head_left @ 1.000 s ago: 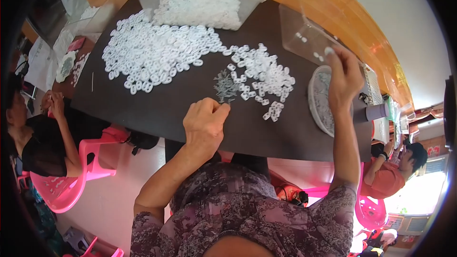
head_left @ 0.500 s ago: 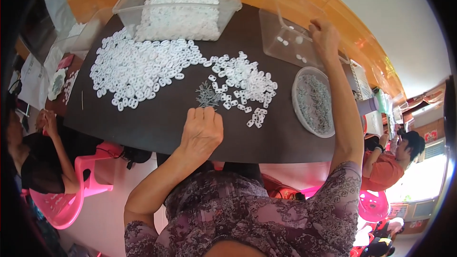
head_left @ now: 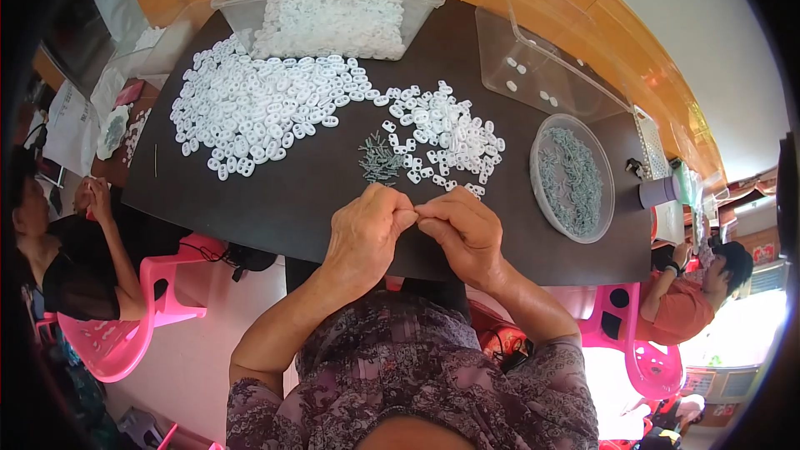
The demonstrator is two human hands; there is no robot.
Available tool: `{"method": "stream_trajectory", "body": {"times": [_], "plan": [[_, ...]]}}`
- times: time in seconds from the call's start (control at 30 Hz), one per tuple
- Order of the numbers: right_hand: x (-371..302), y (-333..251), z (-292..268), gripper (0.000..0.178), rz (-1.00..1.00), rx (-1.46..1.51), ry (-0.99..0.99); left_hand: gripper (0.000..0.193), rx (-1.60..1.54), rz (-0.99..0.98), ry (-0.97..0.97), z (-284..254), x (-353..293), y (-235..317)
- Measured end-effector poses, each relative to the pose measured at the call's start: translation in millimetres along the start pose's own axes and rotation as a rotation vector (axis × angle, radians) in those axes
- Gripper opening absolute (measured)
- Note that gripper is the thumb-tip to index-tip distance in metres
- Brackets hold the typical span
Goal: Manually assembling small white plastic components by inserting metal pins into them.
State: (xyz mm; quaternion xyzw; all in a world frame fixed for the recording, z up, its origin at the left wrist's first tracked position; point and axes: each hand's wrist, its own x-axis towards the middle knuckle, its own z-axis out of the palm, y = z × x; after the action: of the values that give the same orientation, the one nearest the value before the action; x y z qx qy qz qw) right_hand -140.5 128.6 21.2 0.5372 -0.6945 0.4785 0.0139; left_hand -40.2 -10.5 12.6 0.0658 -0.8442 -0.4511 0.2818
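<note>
My left hand [head_left: 367, 233] and my right hand [head_left: 462, 229] meet fingertip to fingertip over the near part of the dark table [head_left: 275, 204]. Both are closed in a pinch, and whatever lies between the fingertips is too small to make out. Just beyond them is a little heap of grey-green pins [head_left: 380, 158]. Beside it spreads a smaller pile of white two-holed plastic pieces [head_left: 446, 129]. A larger pile of white oval pieces [head_left: 258, 104] covers the left of the table.
A clear bin [head_left: 333, 29] full of white pieces stands at the back. Right of it, another clear bin [head_left: 542, 87] holds a few pieces. A round tub [head_left: 575, 179] of grey-green pins sits at the right. Other people sit left and right, near pink chairs [head_left: 137, 317].
My right hand has come back from the far right bin to meet my left hand. The view has shifted slightly.
</note>
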Motion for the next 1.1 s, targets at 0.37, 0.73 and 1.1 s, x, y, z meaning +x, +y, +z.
{"method": "stream_trajectory", "body": {"times": [0.37,0.73,1.1], "plan": [[-14.4,-4.0,3.2,0.015,-0.015,-0.040,0.209,0.014,-0.147,-0.125,-0.088,11.5,2.1,3.7],[-26.0,-4.7,-16.6,0.006,0.317,0.141,0.263,0.007,0.846,0.505,-0.099,31.6,34.9,-24.8],[-27.6,-2.4,-17.7,0.005,0.276,0.084,0.254,0.005,0.903,0.554,-0.159,39.8,44.0,-25.6]]}}
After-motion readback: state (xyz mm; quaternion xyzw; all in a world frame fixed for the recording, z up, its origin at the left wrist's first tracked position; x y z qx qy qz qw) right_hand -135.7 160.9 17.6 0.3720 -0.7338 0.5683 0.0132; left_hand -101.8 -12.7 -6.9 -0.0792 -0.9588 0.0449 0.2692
